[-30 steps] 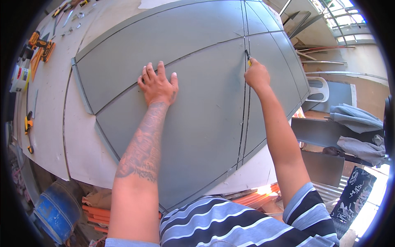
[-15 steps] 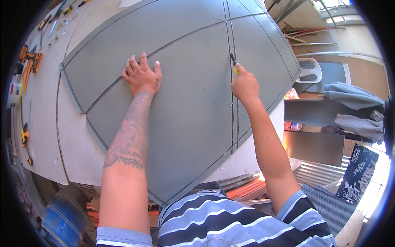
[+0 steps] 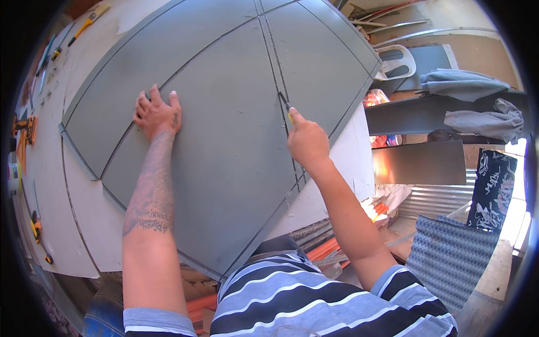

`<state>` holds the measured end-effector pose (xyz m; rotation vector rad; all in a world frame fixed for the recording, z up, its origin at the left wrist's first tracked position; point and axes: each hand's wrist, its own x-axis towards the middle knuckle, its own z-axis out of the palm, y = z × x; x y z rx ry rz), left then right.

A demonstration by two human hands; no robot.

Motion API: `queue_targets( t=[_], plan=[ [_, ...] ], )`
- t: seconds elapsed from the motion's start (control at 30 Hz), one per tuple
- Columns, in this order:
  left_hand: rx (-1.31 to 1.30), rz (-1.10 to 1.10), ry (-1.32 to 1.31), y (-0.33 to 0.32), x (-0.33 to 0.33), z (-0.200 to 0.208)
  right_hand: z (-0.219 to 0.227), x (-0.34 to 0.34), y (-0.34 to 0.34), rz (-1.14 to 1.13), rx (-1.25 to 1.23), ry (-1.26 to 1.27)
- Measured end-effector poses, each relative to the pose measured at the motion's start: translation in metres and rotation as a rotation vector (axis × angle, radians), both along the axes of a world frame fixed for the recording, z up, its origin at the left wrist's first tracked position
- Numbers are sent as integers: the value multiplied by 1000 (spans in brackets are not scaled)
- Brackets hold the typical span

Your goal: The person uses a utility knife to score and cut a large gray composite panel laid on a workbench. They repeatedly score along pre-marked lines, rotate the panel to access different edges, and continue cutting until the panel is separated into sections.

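Note:
A large grey sheet panel, scored or grooved with dark straight lines and with folded edges, lies before me. My left hand rests on its left part, fingers spread, next to one long groove. In my closed right hand is a utility knife with a dark blade and a yellow handle, mostly hidden by the fingers. Its tip touches the panel on one of two close, nearly parallel lines at the right. Thin shavings cling along these lines.
The panel lies on a white worktable. An orange-black power drill and several hand tools lie along its left side. To the right are a white plastic chair, dark sheets and grey cloths. A blue drum stands lower left.
The knife has come nearer to me along the line, drawn by my right hand. My left hand stays spread on the panel. The whole view has shifted and turned a little.

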<state>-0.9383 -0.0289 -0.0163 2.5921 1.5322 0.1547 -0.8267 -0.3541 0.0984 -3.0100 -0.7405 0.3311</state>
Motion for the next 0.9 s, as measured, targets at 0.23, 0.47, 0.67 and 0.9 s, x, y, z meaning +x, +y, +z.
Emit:
queue_targets(
  t=[0.23,0.47,0.67,0.9],
  plan=[
    [28,10,-10,5,-1,-7,14,-35,-29,-26,8,48],
    [25,-9,20,1,1,-3,22,-76,-75,-6,2,99],
    [37,-6,26,3,1,-7,31,-112,-117,16,-52,159],
    [32,-5,-5,3,0,-5,46,-140,-146,5,-14,206]
  ],
)
